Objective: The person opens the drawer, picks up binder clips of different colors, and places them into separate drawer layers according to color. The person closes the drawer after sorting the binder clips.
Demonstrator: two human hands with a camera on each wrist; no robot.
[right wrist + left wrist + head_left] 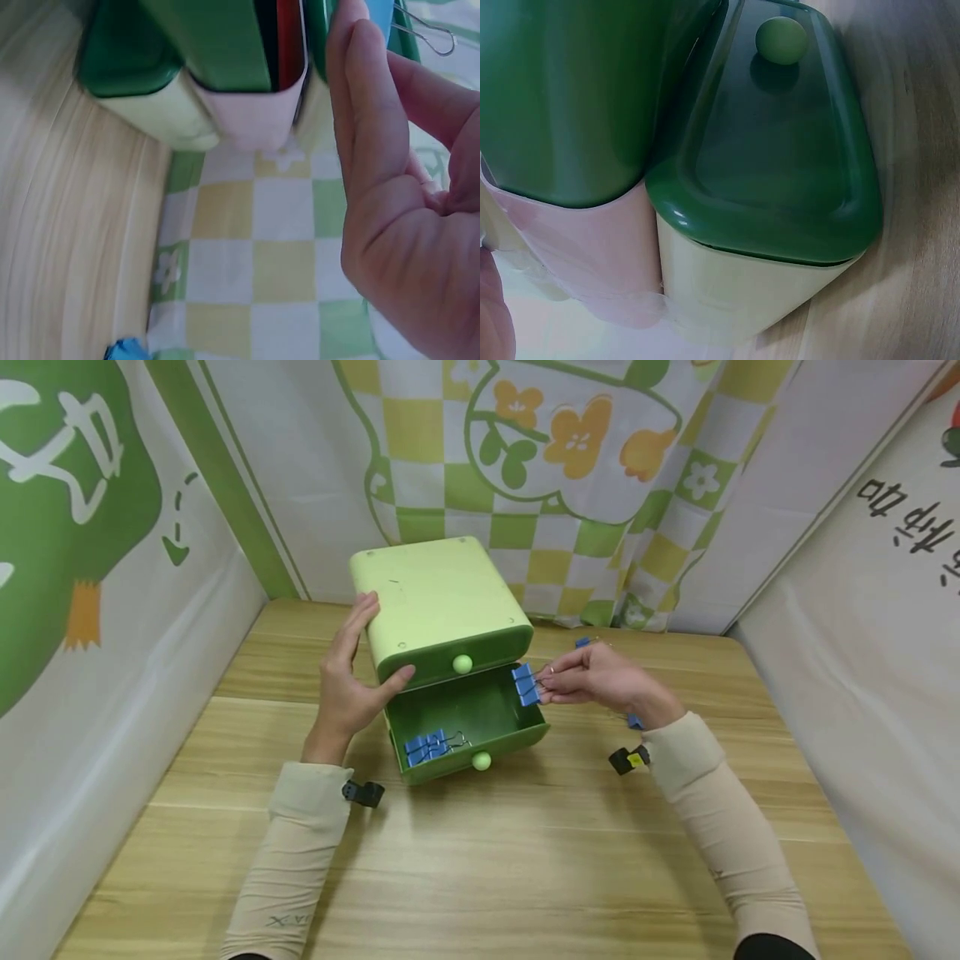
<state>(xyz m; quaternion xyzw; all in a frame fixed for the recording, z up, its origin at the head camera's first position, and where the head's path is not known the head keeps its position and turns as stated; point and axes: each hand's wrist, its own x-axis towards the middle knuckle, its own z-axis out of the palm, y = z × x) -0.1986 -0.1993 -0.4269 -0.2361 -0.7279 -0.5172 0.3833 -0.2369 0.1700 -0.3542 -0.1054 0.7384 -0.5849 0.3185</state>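
Observation:
A pale green drawer cabinet stands on the table, its dark green drawer pulled out below the closed top one. My left hand spreads along the cabinet's left side, with the thumb on the front edge. Over the right end of the open drawer, my right hand pinches a blue binder clip by its wire handles. In the right wrist view that clip shows partly behind the fingers. Blue binder clips lie together in the drawer's front left corner.
More blue clips lie on the wooden table, one beyond the right hand and one beside the right wrist. In the left wrist view, a closed bottom drawer sits below the pulled-out one. A checked curtain hangs behind the cabinet.

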